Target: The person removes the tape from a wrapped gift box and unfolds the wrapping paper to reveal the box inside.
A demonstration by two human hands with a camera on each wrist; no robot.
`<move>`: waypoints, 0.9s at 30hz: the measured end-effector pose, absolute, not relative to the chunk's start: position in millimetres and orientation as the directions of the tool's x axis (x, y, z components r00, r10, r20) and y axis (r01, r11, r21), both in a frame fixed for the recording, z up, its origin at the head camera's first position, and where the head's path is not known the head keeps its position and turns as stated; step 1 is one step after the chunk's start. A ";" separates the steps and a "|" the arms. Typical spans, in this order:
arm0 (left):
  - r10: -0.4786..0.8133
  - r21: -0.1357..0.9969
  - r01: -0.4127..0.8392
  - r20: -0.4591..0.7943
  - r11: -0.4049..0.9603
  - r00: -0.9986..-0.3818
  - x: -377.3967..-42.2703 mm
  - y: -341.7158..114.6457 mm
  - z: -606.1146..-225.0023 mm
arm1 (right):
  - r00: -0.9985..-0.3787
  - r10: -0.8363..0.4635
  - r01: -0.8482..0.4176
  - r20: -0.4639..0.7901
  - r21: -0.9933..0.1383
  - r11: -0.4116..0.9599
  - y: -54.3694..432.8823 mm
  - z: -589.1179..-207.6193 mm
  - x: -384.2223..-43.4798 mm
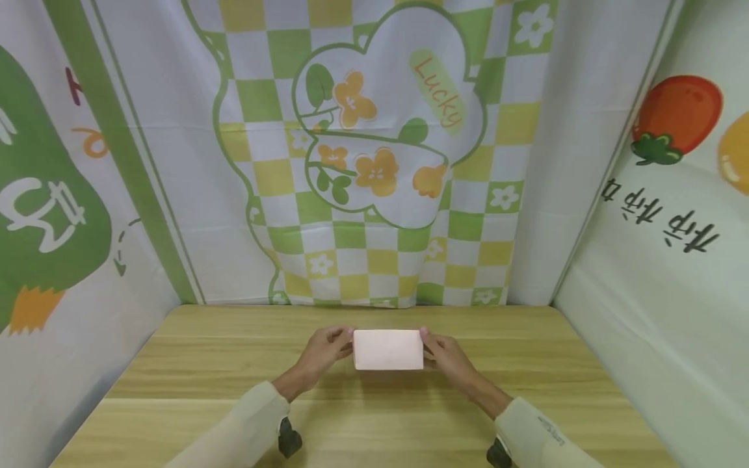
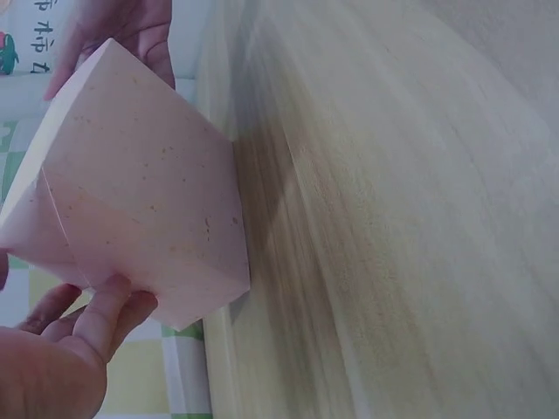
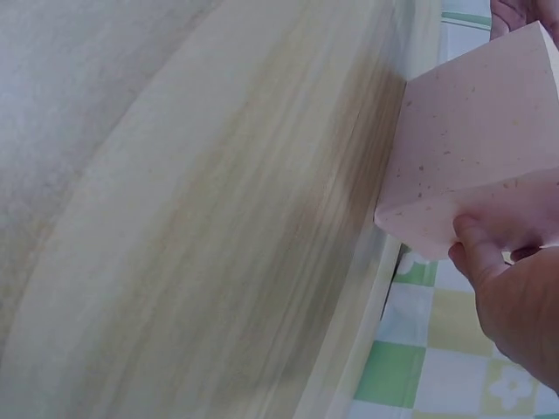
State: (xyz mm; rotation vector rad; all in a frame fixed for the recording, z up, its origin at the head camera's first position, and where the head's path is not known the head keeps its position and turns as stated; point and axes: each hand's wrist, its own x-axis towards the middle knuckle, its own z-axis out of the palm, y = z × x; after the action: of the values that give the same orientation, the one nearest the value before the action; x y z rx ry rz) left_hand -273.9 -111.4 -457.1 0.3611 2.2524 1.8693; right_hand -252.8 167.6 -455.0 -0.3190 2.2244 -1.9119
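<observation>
A pale pink box (image 1: 389,350) with small brown specks on its side stands near the far edge of the wooden table. My left hand (image 1: 320,354) grips its left end; the thumb is by the top edge and the fingers lie against the end face. At the opposite end, my right hand (image 1: 455,365) holds the box in a mirrored way. Both wrist views show the box (image 2: 148,175) with its lower edge at the tabletop; whether it fully rests there I cannot tell. Its far side is hidden.
The wooden tabletop (image 1: 234,364) reaches back to a hanging green, yellow and white checked cloth (image 1: 374,260). Printed cloth walls close in the left (image 1: 146,260) and right (image 1: 655,312) sides. A small dark device (image 1: 289,439) sits under the left sleeve cuff, another (image 1: 499,453) under the right.
</observation>
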 end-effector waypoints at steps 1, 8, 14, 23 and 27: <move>0.313 0.982 0.058 -0.001 0.178 -0.950 -273.5 -112.1 -457.3 | -0.961 -0.277 -0.032 -0.007 -0.990 0.136 167.7 -455.7 -253.0; 0.365 0.987 0.051 -0.008 0.152 -0.931 -272.5 -115.1 -457.4 | -0.956 -0.293 -0.037 -0.004 -0.990 0.135 171.1 -456.7 -253.0; 0.414 0.973 0.079 -0.019 0.219 -0.910 -269.0 -117.5 -456.3 | -0.935 -0.355 -0.051 -0.006 -0.987 0.151 176.5 -458.5 -254.0; 0.516 0.971 0.146 0.029 0.187 -0.856 -265.2 -117.3 -467.1 | -0.922 -0.386 -0.120 0.038 -0.974 0.191 182.0 -473.2 -253.8; 0.532 0.962 0.198 0.068 0.191 -0.844 -262.6 -118.1 -474.1 | -0.915 -0.400 -0.134 0.052 -0.974 0.181 181.1 -479.8 -252.1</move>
State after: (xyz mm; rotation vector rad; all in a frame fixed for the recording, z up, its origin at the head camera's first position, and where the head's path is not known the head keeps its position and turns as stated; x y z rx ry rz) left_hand -262.6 -118.1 -474.1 0.6943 2.1886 1.6989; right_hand -252.1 181.1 -479.8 -0.5162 2.2392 -1.8105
